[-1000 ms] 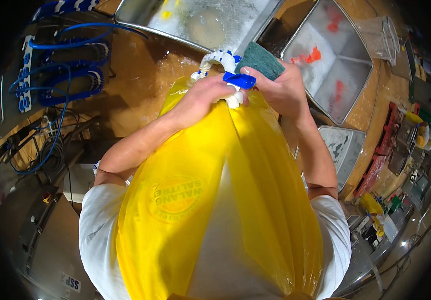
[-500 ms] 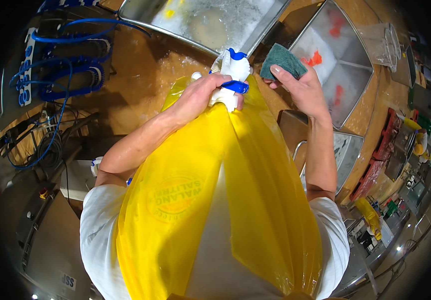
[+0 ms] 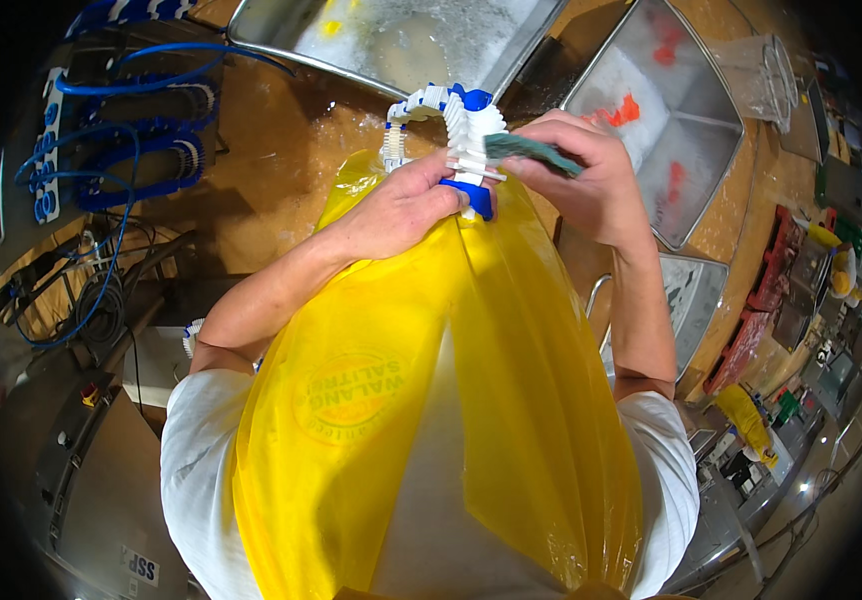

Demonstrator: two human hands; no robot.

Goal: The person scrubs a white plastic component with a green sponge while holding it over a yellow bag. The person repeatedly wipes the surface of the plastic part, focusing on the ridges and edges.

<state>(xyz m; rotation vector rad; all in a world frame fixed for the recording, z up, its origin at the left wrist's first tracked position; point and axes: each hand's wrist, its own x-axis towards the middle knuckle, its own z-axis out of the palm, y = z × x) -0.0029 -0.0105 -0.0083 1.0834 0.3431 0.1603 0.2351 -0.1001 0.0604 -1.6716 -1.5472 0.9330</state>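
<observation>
My left hand (image 3: pixel 406 205) is closed on a looped chain of white plastic segments with blue end pieces (image 3: pixel 456 125), held at the top of the translucent yellow apron (image 3: pixel 371 330) on my front. The loop arches up past my fingers toward the sink. In my right hand (image 3: pixel 596 170) is a green scouring pad (image 3: pixel 536 152), seen nearly edge-on, with its left end against the white segments.
A sink of foamy water (image 3: pixel 491 30) lies ahead. A divided steel basin (image 3: pixel 711 150) and a clear container (image 3: pixel 761 85) are at upper right, another steel tub (image 3: pixel 691 300) below. Left are blue-and-white loops (image 3: pixel 136 195), blue hoses and cables. Red trays (image 3: pixel 766 290) line the far right.
The white chain has turned and now shows its arch, blue piece lower. The pad first moved right, away from it, then came back left and tilted edge-on against the segments.
</observation>
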